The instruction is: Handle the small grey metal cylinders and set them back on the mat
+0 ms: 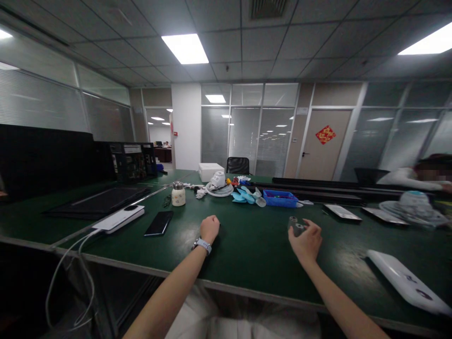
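My left hand (210,229), with a light-strapped watch (202,245) on its wrist, rests on the green table as a fist. Its fingers are curled out of sight, so anything inside is hidden. My right hand (306,239) is closed around two small grey cylinders (296,227), held between thumb and fingers just above the table. Their exact kind is unclear. Beyond my hands lie light-blue fan blades (245,196), a blue basket (280,198) with small items in it, and a white fan body with its round grille (219,189).
A black phone (158,223), a cabled white device (122,219) and a cream bottle (178,195) stand left. A white oblong casing (406,280) lies near the right front edge (275,297). Farther right, a person's white sleeve (402,176) shows behind a wrapped fan part (416,207).
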Demonstrator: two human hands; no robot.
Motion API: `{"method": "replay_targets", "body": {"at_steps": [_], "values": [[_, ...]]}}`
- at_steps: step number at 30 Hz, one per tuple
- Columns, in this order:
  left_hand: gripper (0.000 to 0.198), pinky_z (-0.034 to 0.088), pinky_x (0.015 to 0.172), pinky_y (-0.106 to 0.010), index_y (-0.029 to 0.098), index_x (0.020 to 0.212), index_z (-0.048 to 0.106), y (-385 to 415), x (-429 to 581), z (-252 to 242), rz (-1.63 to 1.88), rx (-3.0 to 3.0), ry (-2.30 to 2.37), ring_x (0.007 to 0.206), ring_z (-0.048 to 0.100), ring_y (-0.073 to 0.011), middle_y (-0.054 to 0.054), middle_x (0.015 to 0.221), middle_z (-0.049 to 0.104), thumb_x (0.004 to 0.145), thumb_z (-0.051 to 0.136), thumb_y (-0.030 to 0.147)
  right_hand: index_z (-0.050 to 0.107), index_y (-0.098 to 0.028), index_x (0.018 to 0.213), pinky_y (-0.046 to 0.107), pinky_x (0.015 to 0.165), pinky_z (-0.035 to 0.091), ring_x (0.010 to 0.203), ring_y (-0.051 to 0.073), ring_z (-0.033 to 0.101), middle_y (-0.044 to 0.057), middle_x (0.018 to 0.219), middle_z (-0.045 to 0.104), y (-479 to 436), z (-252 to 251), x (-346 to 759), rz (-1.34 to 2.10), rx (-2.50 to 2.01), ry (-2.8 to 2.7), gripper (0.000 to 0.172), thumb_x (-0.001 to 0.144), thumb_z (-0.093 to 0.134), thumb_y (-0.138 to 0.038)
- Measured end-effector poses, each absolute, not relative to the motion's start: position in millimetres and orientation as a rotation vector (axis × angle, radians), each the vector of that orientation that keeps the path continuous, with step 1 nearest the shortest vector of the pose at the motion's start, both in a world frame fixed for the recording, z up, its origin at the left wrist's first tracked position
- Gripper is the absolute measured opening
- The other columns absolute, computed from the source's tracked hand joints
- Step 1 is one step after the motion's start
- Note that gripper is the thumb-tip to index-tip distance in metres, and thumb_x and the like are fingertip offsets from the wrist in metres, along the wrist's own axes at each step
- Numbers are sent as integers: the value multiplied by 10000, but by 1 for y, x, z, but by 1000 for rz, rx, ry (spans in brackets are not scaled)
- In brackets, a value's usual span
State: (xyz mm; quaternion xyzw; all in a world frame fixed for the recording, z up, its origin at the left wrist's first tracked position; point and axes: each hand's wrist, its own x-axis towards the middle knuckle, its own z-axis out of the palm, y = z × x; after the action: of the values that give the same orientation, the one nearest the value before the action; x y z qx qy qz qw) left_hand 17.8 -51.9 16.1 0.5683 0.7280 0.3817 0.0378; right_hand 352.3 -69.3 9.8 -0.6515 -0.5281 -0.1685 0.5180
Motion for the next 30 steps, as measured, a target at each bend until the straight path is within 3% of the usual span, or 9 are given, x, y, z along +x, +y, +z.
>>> {"method": "replay_targets", "body": {"at_steps": [4, 9, 18, 24, 30], "values": [[354, 323, 615, -283, 193, 746, 685, -51, 17, 15, 1172, 1753, 2269, 756, 620, -199, -100, 852, 710, 860, 351, 210, 541, -179, 1155, 393, 931, 399, 1094, 251, 530, 125, 1159, 576, -81, 18, 291, -292, -1285, -1889, 333, 868, 471, -332], [380, 339, 611, -281, 197, 789, 701, -55, 16, 20, 1191, 1639, 2367, 769, 624, -217, -122, 882, 707, 867, 330, 223, 529, -228, 1286, 401, 1011, 361, 1230, 239, 476, 88, 1340, 532, -63, 14, 199, -29, -1146, -2234, 452, 862, 544, -385], [371, 325, 587, -281, 209, 794, 700, -58, 18, 24, 1211, 1584, 2439, 774, 613, -225, -120, 886, 701, 857, 334, 222, 660, -254, 1142, 305, 933, 426, 1088, 208, 596, 43, 1196, 649, -48, 12, 130, 83, -1206, -2293, 302, 874, 521, -263], [368, 318, 589, -279, 210, 779, 692, -58, 18, 23, 1221, 1615, 2428, 775, 610, -221, -116, 888, 703, 862, 335, 220, 695, -266, 1095, 281, 859, 457, 988, 196, 627, 49, 1079, 680, -47, 13, 134, 52, -1220, -2285, 309, 872, 492, -200], [375, 302, 575, -287, 208, 755, 680, -58, 17, 23, 1207, 1626, 2407, 742, 608, -218, -115, 862, 703, 870, 323, 221, 709, -268, 1057, 249, 879, 455, 957, 160, 632, 19, 1035, 691, -43, 15, 162, 165, -1188, -2215, 310, 849, 520, -137]]}}
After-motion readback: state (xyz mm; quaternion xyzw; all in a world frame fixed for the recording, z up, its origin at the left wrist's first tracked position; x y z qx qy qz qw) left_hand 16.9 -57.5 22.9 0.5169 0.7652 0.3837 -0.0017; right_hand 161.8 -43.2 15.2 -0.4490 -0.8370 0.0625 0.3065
